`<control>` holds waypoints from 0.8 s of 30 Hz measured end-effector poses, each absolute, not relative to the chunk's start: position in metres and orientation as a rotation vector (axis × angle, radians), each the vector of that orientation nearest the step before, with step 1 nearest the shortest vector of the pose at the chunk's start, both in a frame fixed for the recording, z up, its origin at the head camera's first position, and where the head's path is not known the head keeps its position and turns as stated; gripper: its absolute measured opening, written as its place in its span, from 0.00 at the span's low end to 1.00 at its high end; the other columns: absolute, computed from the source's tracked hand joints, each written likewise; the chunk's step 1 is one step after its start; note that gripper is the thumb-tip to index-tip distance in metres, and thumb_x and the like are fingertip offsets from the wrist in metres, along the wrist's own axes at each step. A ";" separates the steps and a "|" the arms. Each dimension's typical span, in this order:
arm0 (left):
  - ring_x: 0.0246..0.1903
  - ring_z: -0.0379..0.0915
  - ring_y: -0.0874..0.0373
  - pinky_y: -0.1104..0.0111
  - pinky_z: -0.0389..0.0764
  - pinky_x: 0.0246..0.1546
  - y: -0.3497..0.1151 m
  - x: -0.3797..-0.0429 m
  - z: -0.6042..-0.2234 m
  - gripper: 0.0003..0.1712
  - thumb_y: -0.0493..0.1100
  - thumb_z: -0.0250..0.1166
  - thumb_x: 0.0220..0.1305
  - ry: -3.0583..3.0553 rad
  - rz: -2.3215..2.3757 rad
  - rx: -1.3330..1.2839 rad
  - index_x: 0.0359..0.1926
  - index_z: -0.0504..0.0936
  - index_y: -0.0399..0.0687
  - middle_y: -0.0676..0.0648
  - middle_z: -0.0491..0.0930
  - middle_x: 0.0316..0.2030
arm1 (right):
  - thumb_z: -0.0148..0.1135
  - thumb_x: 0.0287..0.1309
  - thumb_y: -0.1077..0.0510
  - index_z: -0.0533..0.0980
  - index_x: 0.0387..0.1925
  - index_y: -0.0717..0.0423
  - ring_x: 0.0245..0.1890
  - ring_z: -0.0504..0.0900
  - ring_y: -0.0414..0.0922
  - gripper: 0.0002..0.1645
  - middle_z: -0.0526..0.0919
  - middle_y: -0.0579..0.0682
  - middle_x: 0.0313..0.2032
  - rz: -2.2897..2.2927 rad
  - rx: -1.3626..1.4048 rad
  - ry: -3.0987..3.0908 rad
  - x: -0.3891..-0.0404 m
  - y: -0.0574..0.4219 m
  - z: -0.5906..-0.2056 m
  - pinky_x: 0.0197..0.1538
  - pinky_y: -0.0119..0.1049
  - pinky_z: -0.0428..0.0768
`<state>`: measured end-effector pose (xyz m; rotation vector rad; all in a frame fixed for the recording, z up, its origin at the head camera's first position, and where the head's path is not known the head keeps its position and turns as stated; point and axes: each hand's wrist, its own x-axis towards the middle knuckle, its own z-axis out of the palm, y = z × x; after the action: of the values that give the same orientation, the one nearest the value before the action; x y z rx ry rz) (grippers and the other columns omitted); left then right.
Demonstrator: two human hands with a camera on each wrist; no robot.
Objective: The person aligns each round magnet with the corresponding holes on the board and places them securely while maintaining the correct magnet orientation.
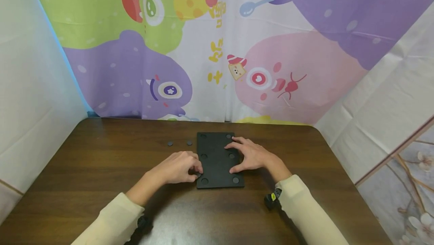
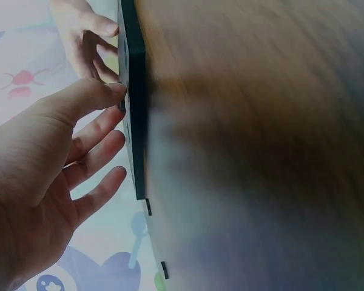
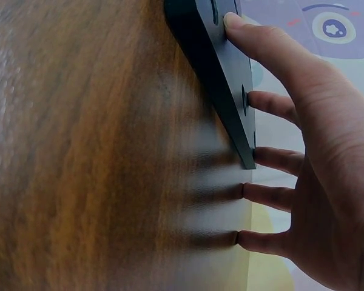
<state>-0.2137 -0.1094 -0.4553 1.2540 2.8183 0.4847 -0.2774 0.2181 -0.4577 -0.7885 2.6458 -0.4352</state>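
A flat black rectangular board [image 1: 218,162] lies on the table, with round spots along its two long sides. Whether each spot is a recess or a fitted disc is hard to tell. My left hand [image 1: 179,166] is at the board's left edge, pinching a small dark disc [image 2: 122,105] between thumb and forefinger, mostly hidden by the fingertips. My right hand [image 1: 252,155] spreads over the right side, thumb [image 3: 233,21] and some fingertips touching the board, other fingertips on the table beyond its edge. Two loose dark discs [image 1: 170,143] [image 1: 189,143] lie left of the board.
The brown wooden table [image 1: 101,154] runs back to a cloth curtain [image 1: 203,98] printed with cartoon figures. White cloth [image 1: 40,98] hangs on the left. A small black device [image 1: 271,200] is strapped under the right sleeve.
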 end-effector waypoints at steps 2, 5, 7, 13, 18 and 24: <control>0.39 0.85 0.66 0.71 0.86 0.40 -0.108 -0.214 -0.455 0.07 0.39 0.80 0.65 2.816 0.481 1.261 0.43 0.96 0.57 0.57 0.89 0.39 | 0.80 0.59 0.27 0.71 0.82 0.35 0.88 0.61 0.66 0.54 0.57 0.58 0.90 -0.438 -0.797 2.649 -0.277 0.218 -0.458 0.78 0.80 0.70; 0.39 0.85 0.66 0.71 0.86 0.40 -0.105 -0.214 -0.455 0.07 0.40 0.80 0.65 2.810 0.477 1.262 0.43 0.96 0.57 0.57 0.89 0.39 | 0.80 0.59 0.27 0.71 0.82 0.35 0.88 0.61 0.66 0.54 0.57 0.59 0.90 -0.451 -0.800 2.647 -0.277 0.218 -0.457 0.78 0.80 0.70; 0.39 0.85 0.66 0.70 0.85 0.40 -0.104 -0.214 -0.455 0.07 0.40 0.80 0.65 2.809 0.472 1.269 0.43 0.96 0.57 0.58 0.89 0.39 | 0.80 0.59 0.27 0.71 0.82 0.36 0.88 0.61 0.66 0.54 0.57 0.59 0.90 -0.462 -0.801 2.647 -0.277 0.218 -0.457 0.78 0.80 0.70; 0.38 0.83 0.66 0.71 0.83 0.39 -0.099 -0.210 -0.452 0.06 0.40 0.80 0.65 2.801 0.471 1.295 0.41 0.96 0.57 0.58 0.87 0.37 | 0.80 0.59 0.27 0.71 0.82 0.35 0.89 0.60 0.65 0.54 0.56 0.57 0.91 -0.463 -0.772 2.646 -0.275 0.218 -0.459 0.80 0.78 0.70; 0.38 0.81 0.65 0.72 0.82 0.39 -0.095 -0.208 -0.451 0.06 0.41 0.80 0.67 2.784 0.472 1.295 0.42 0.97 0.56 0.58 0.87 0.37 | 0.80 0.59 0.27 0.71 0.82 0.34 0.89 0.60 0.65 0.54 0.56 0.57 0.91 -0.454 -0.768 2.648 -0.276 0.218 -0.459 0.80 0.79 0.70; 0.39 0.82 0.65 0.71 0.83 0.39 -0.093 -0.208 -0.454 0.05 0.41 0.81 0.67 2.763 0.462 1.299 0.42 0.97 0.57 0.58 0.88 0.37 | 0.80 0.59 0.27 0.71 0.82 0.34 0.88 0.61 0.65 0.54 0.57 0.57 0.91 -0.442 -0.774 2.652 -0.276 0.218 -0.458 0.79 0.78 0.71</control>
<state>-0.2078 -0.0929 -0.4540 1.2991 2.7631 0.4617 -0.2757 0.2179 -0.4577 -0.7739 2.6519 -0.4417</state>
